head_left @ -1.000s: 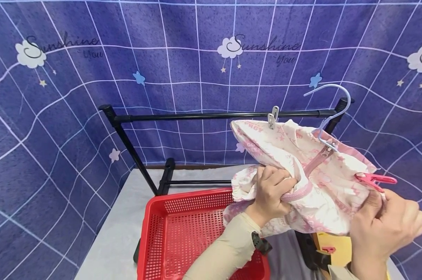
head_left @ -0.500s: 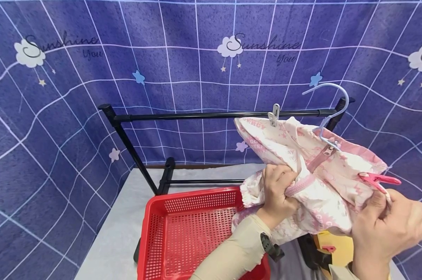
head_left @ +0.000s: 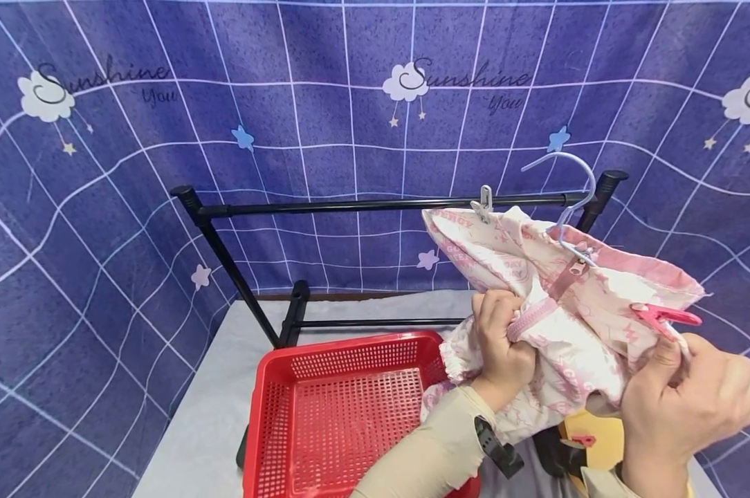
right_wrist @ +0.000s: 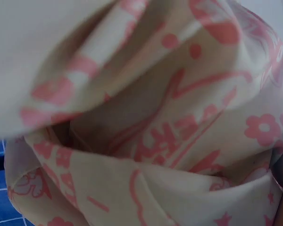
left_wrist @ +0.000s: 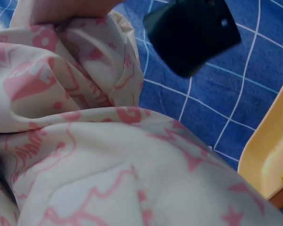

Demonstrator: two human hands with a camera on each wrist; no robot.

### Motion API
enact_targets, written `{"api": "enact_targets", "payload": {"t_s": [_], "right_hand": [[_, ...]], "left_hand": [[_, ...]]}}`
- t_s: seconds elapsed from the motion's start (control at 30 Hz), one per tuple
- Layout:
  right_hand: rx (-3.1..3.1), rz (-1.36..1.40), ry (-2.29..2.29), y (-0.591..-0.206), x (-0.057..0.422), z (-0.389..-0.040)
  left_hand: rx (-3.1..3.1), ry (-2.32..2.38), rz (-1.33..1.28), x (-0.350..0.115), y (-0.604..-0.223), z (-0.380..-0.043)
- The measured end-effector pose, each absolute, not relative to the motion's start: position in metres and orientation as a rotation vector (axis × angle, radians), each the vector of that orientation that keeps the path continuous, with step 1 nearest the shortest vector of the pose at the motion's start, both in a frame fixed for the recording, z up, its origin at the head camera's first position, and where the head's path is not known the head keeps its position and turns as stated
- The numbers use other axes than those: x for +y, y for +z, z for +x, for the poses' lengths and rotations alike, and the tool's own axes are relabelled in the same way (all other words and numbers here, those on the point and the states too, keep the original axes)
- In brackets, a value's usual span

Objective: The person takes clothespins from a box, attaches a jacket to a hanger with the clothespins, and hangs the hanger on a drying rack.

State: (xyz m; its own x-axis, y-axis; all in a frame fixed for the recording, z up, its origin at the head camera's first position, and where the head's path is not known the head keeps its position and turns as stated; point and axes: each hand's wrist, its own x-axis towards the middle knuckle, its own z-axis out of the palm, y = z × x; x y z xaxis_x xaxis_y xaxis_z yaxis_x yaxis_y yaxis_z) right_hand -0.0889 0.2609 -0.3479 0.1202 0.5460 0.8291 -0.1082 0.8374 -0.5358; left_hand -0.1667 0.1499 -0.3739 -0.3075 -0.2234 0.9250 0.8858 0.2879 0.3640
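Observation:
In the head view, a white jacket with pink print and a pink zip is held up at the right. My left hand grips its front beside the zip. At the right edge, my right hand pinches the cloth below a pink clothespin. A pale blue hanger sticks its hook out of the jacket's top; its remaining part is hidden in the cloth. One grey clip sits on the jacket's upper left edge. Folds of the jacket fill both wrist views.
Behind the jacket stands a black rack with a horizontal bar. A red perforated basket is on the grey-white surface below. A yellow container with a pink clothespin in it sits at lower right. A blue patterned curtain hangs behind.
My left hand has shifted right with the jacket front, uncovering more of the red basket. The hanger's hook has leaned slightly left. My right hand keeps its pinch and has barely moved.

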Motion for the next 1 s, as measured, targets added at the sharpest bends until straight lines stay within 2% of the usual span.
{"api": "enact_targets", "payload": {"t_s": [0.67,1.0], "right_hand": [[-1.303,-0.370,0.517,-0.333,0.260,-0.079],[-1.291,-0.364,0.523,-0.332,0.261,-0.076]], "left_hand": [[-1.585,-1.284,-0.737,0.166,-0.359,-0.155],[-1.609,-1.306,-0.847,0.165,-0.364,-0.157]]}}
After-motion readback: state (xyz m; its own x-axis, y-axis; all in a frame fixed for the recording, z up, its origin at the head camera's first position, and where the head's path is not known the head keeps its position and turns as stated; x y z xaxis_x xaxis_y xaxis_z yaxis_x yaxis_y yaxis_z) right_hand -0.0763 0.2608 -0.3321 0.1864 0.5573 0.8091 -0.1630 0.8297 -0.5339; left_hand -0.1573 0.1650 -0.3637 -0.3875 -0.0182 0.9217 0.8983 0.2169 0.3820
